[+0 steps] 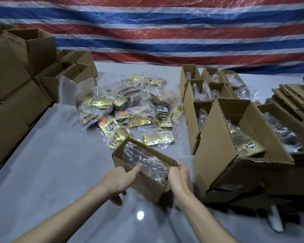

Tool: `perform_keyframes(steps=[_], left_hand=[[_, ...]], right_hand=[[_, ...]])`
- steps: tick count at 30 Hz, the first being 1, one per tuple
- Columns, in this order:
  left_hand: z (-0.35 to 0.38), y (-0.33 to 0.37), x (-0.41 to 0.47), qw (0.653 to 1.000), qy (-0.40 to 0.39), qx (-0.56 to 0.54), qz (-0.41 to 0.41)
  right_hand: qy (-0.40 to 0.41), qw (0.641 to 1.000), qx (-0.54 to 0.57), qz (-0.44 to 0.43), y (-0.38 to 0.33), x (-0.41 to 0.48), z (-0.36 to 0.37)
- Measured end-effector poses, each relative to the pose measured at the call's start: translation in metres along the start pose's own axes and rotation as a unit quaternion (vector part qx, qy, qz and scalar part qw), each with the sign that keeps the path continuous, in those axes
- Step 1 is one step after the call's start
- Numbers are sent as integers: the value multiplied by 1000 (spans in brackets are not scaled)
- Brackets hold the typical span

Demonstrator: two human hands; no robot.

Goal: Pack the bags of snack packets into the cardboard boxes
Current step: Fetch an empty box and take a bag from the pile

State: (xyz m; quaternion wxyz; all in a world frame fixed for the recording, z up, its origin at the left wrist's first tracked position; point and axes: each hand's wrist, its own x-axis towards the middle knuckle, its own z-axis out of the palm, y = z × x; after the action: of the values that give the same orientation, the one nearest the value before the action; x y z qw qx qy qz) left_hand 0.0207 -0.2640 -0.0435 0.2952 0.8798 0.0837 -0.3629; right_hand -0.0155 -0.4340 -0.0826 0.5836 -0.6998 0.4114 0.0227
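Note:
A small open cardboard box [144, 185] stands tilted on the grey table in front of me, with a clear plastic bag of snack packets [147, 161] inside it. My left hand [121, 181] grips the box's near left side, its forefinger stretched onto the bag and its thumb under the box. My right hand [179, 178] holds the box's right end, fingers curled over the rim. A heap of clear bags with gold snack packets [130, 109] lies on the table behind the box.
Several open boxes holding bags [209, 95] stand in rows at the right, the nearest one [235, 151] large with its flaps up. Empty boxes [21, 81] are stacked at the left. Flattened cardboard [291, 95] lies far right. A striped tarpaulin [165, 32] hangs behind.

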Motion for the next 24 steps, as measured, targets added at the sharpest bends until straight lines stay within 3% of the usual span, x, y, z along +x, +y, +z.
perform_keyframes(steps=[5,8,14,19,23,24], left_hand=[[22,19,18,980,-47,-192,18],[29,34,22,976,-59,-208,31],[41,75,21,974,-76,-195,86],[53,102,26,981,-96,-146,84],[62,110,36,980,-111,-139,84],[64,111,39,979,-117,-141,85]], right_hand=[[46,997,61,-5,17,-8,-6],[70,994,78,-6,29,-17,-15],[55,961,254,99,44,-46,-34],[103,973,184,93,66,-61,-32],[-29,983,68,165,68,-68,-28],[-30,986,79,143,70,-74,-27]])
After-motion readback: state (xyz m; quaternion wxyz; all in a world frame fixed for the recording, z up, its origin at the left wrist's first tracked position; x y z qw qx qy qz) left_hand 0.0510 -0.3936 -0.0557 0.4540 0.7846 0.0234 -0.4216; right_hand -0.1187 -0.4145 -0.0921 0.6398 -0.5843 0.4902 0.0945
